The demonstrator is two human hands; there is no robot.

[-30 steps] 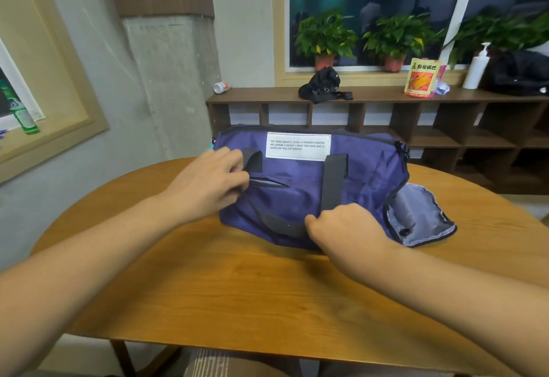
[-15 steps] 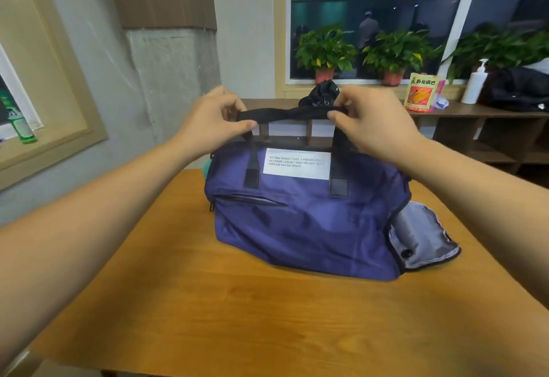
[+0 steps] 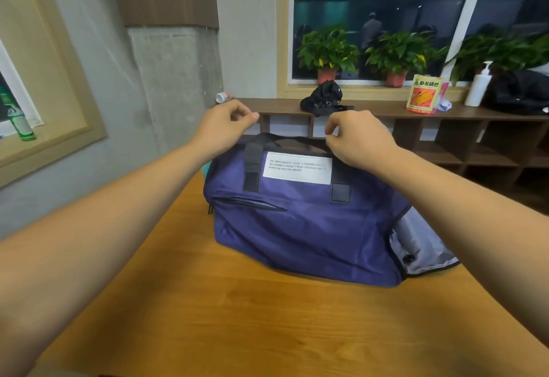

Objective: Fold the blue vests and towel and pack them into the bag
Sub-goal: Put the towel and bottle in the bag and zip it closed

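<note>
A navy blue duffel bag [image 3: 306, 228] with a white text label stands on the round wooden table [image 3: 208, 317]. Its black handle [image 3: 282, 138] lies arched along the top edge. My left hand [image 3: 225, 128] hovers just above the handle's left end, with thumb and fingers curled together and nothing between them. My right hand [image 3: 359, 142] is at the handle's right end, fingers curled, fingertips at the strap; whether they pinch it is unclear. The bag's grey-lined end flap [image 3: 421, 251] hangs open on the right. No vests or towel are visible.
A teal edge [image 3: 206, 170] peeks out behind the bag's left side. Beyond the table runs a low wooden shelf [image 3: 386, 112] with a black pouch [image 3: 323, 98], a snack packet [image 3: 424, 94] and a pump bottle [image 3: 478, 85]. Potted plants stand on the window sill.
Both hands raised the bag upright by its handle. The handle has since dropped onto the bag's top and my left hand has let go of it.
</note>
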